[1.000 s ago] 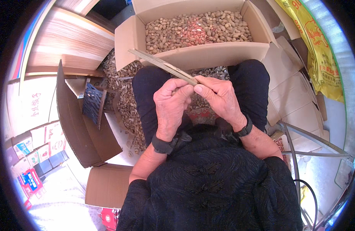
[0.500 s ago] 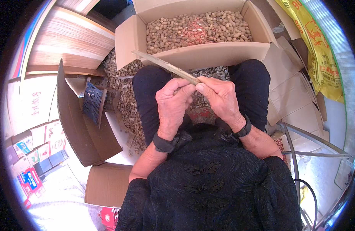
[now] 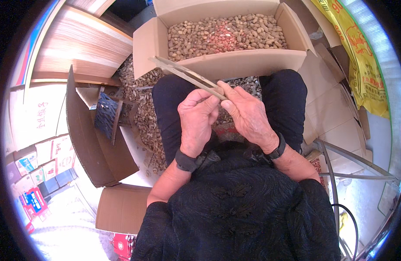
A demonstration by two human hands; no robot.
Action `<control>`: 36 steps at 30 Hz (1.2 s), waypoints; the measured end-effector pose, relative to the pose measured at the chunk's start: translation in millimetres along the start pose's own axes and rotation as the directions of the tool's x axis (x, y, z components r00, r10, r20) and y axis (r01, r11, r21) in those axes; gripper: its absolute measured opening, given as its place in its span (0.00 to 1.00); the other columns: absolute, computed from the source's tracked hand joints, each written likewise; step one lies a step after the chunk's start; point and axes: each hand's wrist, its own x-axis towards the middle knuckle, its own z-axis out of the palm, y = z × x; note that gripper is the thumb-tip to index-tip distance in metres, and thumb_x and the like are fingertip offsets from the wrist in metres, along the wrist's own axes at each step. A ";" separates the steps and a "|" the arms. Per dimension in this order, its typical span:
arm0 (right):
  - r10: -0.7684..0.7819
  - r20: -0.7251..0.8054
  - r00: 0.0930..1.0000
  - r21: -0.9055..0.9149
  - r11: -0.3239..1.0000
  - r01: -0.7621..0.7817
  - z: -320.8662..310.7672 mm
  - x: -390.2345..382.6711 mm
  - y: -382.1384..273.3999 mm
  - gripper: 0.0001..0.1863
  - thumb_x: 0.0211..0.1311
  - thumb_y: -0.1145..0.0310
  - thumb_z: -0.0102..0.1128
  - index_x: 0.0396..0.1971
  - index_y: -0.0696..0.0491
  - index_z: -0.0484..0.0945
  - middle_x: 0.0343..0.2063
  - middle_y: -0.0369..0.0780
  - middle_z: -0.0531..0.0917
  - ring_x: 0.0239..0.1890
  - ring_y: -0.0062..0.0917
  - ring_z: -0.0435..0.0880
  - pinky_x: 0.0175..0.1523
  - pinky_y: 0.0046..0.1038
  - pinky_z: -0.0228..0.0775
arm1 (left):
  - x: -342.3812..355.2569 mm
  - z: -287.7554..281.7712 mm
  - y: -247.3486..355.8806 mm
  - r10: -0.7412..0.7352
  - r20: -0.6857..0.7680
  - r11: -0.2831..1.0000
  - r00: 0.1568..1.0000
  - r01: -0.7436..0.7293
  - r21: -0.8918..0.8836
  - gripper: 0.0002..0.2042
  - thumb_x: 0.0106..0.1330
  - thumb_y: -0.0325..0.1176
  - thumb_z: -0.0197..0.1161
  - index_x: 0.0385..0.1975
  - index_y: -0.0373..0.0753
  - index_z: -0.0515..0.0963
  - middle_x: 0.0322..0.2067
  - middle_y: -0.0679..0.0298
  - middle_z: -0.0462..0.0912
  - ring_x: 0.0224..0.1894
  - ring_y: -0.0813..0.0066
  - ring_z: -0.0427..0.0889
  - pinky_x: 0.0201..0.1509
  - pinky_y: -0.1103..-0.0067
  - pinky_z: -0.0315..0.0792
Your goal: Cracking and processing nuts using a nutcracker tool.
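Observation:
My left hand [image 3: 195, 122] and my right hand [image 3: 251, 115] meet above my lap, both closed on a pair of bamboo tongs [image 3: 173, 68]. The tongs' two flat arms meet at the far left end and stand a little apart toward my fingers. My left fingers pinch the lower arm; my right thumb and fingers hold the ends at the right. Whether a nut sits between the arms is hidden by my fingers. Beyond my knees stands an open cardboard box [image 3: 235, 64] full of unshelled peanuts [image 3: 263, 32], with a reddish patch at their middle.
Broken shells [image 3: 144, 108] cover the floor left of and between my legs. An upright cardboard flap [image 3: 89, 143] stands at left, near a wood-grain panel [image 3: 78, 43]. On the right are flattened cardboard [image 3: 331, 104], a yellow sack [image 3: 361, 61] and metal bars [image 3: 357, 156].
The arms of the tongs, pressed together before, have spread apart. My right fingers have lifted slightly with the upper arm, while my left hand stays almost in place.

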 end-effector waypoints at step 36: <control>0.047 -0.139 0.989 0.205 0.979 -0.018 7.7 1.6 11.0 0.14 0.52 0.65 0.60 0.37 0.56 0.78 0.24 0.46 0.80 0.27 0.38 0.80 0.31 0.32 0.70 | 1.5 3.1 -4.1 0.010 0.106 1.000 0.994 -0.011 0.017 0.13 0.58 0.27 0.61 0.42 0.27 0.75 0.25 0.67 0.77 0.15 0.89 0.62 0.14 0.91 0.52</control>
